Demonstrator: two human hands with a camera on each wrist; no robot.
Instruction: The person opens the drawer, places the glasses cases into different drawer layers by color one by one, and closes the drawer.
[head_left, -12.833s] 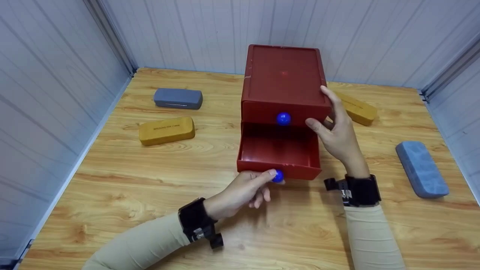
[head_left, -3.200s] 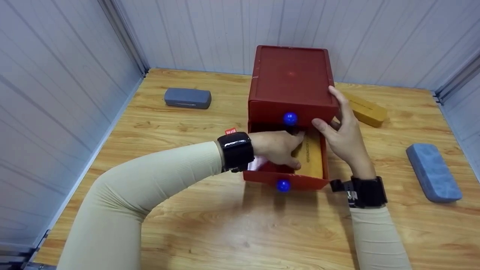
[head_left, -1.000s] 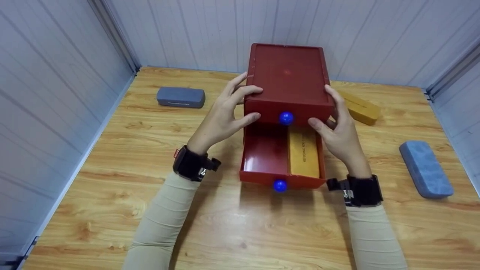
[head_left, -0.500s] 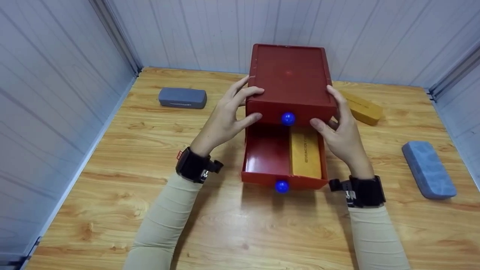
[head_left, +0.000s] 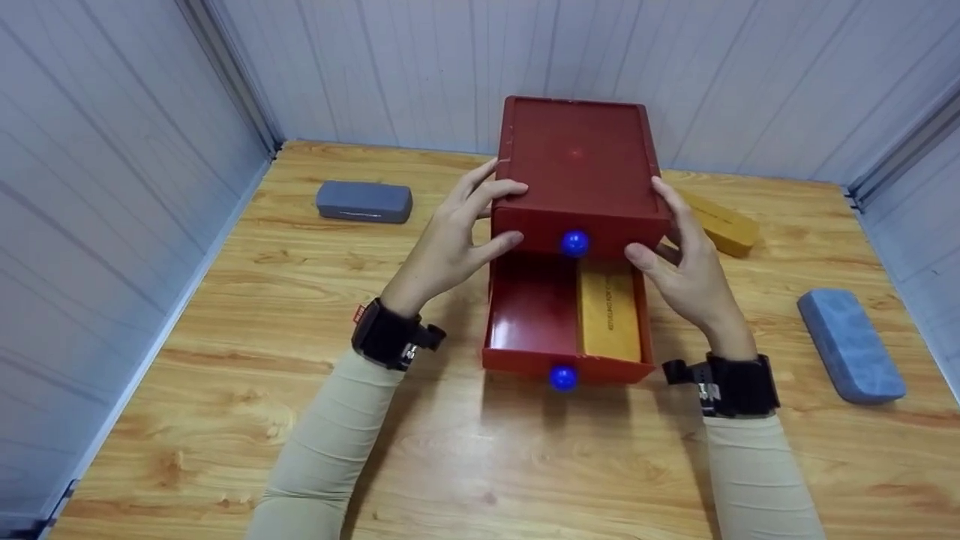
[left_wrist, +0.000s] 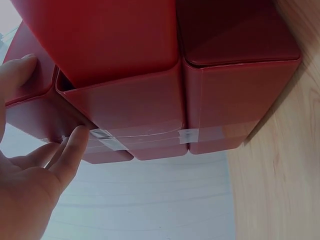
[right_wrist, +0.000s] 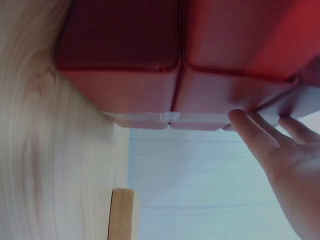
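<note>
A red two-drawer box (head_left: 577, 161) stands at the middle of the wooden table. Its lower drawer (head_left: 529, 307) is pulled out, and a yellow case (head_left: 609, 309) lies along the drawer's right side. Each drawer front carries a blue knob: the upper (head_left: 574, 242) and the lower (head_left: 562, 377). My left hand (head_left: 465, 232) clasps the box's upper front left corner, fingers over the top edge and thumb on the front. My right hand (head_left: 686, 262) clasps the upper front right corner the same way. The wrist views show the box sides (left_wrist: 150, 65) (right_wrist: 200, 50) with fingertips against them.
A grey case (head_left: 364, 201) lies at the back left. Another yellow case (head_left: 721, 221) sits behind my right hand, also in the right wrist view (right_wrist: 121, 215). A blue case (head_left: 850, 345) lies at the right. Pale panel walls enclose the table (head_left: 525, 465).
My left hand pulled the drawer out, laid the yellow case in it, then moved to the box's left corner. Over the last second both hands stay on the box.
</note>
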